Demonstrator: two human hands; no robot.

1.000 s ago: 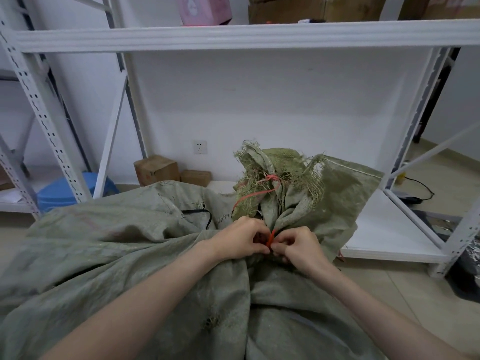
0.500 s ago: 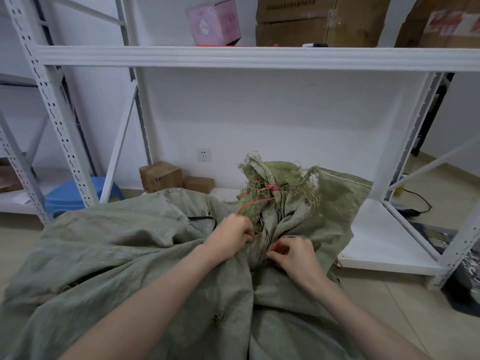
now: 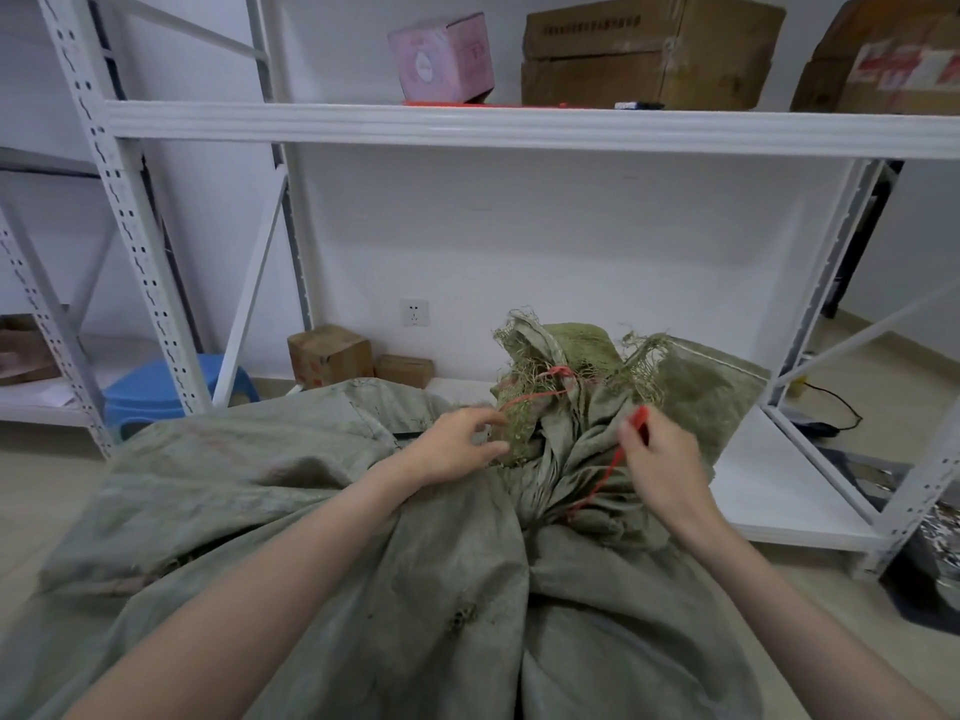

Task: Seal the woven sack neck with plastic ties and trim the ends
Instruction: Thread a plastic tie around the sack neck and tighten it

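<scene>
Now the lower red tie is drawn up and away from the gathered neck of the woven sack — half a second ago both hands were pressed close at the cinch and little of the tail was seen. It is stretched in a line from the puckered fabric low on the neck to the right hand, so the loop is judged to be in the course of being pulled tight. Trimming is judged not yet begun, since no cutter is seen in either hand. An upper red tie is already wound round the frayed top of the neck.

The tail's end is pinched between thumb and forefinger of the right hand, raised at the neck's right side. The left hand has been loosened from the fabric: it is held at the neck's left side, thumb and forefinger apart, the other fingers loosely curled, nothing plainly clamped.

The sack is spread over the floor, its neck standing just before the front edge of the lowest shelf board — a blue stool is set farther left.
</scene>
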